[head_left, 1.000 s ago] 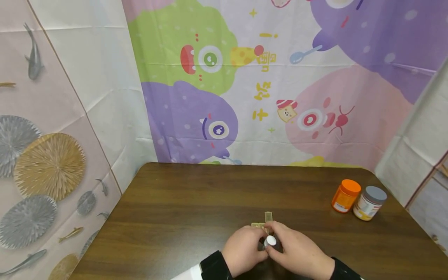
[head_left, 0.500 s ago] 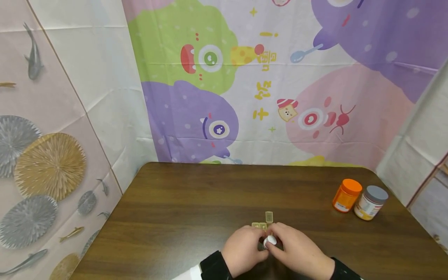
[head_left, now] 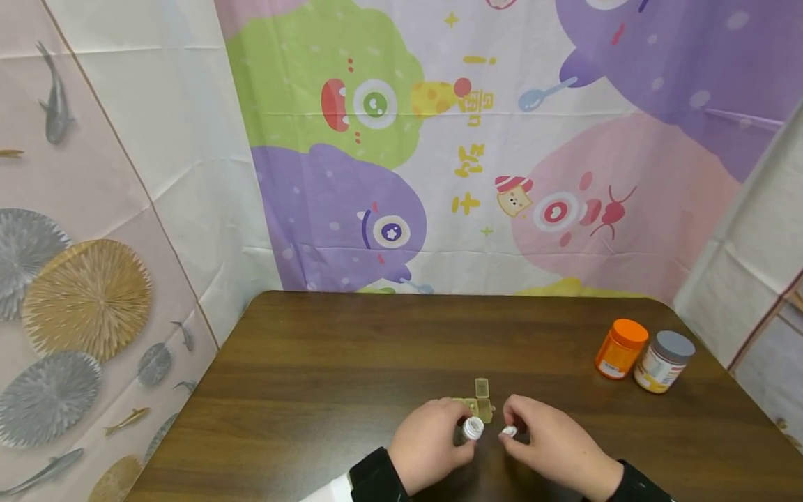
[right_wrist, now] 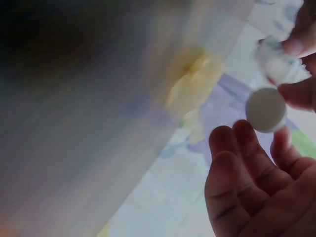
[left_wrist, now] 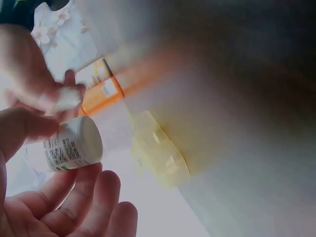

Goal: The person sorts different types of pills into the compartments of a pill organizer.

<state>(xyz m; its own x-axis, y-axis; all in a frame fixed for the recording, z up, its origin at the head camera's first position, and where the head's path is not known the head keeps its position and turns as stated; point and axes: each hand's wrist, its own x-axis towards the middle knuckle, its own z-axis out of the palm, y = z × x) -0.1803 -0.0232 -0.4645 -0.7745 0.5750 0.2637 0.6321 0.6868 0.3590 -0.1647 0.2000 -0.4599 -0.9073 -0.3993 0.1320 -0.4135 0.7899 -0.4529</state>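
Observation:
My left hand (head_left: pixel 428 440) grips a small white pill bottle (head_left: pixel 472 429) between thumb and fingers, its top uncovered and tilted. Printed black codes show on the bottle's label (left_wrist: pixel 64 153) in the left wrist view. To the right, my right hand (head_left: pixel 555 439) pinches a round white cap (right_wrist: pixel 266 109), held apart from the bottle. Just beyond the bottle lies a translucent yellow pill organizer (head_left: pixel 483 410) with one lid (head_left: pixel 482 388) flipped up. Small pale pieces appear inside it, too blurred to identify. My left hand hides part of the organizer.
An orange bottle (head_left: pixel 621 348) and a white jar with a grey lid (head_left: pixel 665 362) stand side by side at the right of the brown wooden table (head_left: pixel 351 348). A cartoon-printed cloth (head_left: pixel 464 258) hangs behind the table's far edge.
The cap has come off the bottle and moved right in my right hand. My left hand has shifted slightly left with the bottle, so more of the organizer shows.

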